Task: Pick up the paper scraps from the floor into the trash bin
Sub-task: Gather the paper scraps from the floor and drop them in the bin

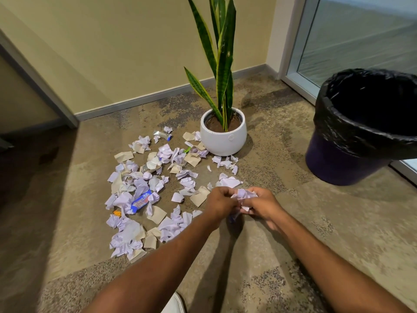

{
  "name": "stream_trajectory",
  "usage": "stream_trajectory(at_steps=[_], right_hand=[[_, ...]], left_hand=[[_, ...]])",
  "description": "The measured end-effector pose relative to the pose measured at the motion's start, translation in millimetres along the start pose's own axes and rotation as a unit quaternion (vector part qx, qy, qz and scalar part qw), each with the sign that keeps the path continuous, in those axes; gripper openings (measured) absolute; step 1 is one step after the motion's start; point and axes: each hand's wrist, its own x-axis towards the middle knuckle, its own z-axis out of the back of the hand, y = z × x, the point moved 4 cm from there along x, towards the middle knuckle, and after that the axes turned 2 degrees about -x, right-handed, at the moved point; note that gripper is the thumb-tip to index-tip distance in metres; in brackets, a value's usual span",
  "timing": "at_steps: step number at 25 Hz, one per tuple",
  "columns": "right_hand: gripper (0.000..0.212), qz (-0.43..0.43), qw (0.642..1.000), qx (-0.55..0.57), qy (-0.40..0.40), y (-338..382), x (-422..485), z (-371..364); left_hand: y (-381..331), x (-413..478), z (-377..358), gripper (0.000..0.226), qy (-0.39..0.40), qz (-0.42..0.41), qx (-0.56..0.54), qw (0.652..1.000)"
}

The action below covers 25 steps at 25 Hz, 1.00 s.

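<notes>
Both hands together low over the carpet (pixel 293 233), in front of the scattered litter. Right hand (pixel 262 205) closed around a crumpled wad of paper (pixel 244 196), fingers curled under it, white paper showing above and below the grip. Left hand (pixel 220 204) touching the same wad from the other side, fingertips pinching its edge; a small blue bit hanging just under the two hands, too blurred to name. Many paper scraps (pixel 158 184) lying on the floor to the left and ahead of the hands, white crumpled ones mixed with flat beige pieces. Among them a blue snack wrapper (pixel 141 201), a small orange bit (pixel 117 213) near it, and a silver wrapper (pixel 162 134) farther back. Behind the scraps a white pot (pixel 223 138) with a tall green plant (pixel 222 53), some scraps touching its base. At the right, well apart from the pile, a dark trash bin (pixel 338 163) lined with a black bag (pixel 361 123), standing near the glass door (pixel 361 35); inside of the bin too dark to see.
</notes>
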Motion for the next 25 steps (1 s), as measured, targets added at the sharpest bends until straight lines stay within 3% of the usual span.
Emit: stream_trajectory(at_steps=[3, 9, 17, 25], right_hand=[[0.024, 0.032, 0.998, 0.044, -0.03, 29.0, -7.3, 15.9], [0.019, 0.142, 0.983, 0.017, -0.115, 107.9, -31.1, 63.9], [0.025, 0.304, 0.918, -0.02, -0.254, 210.6, -75.2, 148.3], [0.018, 0.271, 0.901, 0.03, -0.338, 240.6, -71.9, 240.6]], left_hand=[[-30.5, 7.2, -11.2, 0.015, 0.021, -0.019, -0.032, 0.999], [-112.5, 9.9, -51.3, 0.019, 0.068, -0.116, -0.088, 0.987], [-232.7, -8.1, -123.1, 0.029, 0.094, -0.221, -0.149, 0.959], [-301.3, -13.0, -204.8, 0.032, 0.163, -0.178, -0.123, 0.963]])
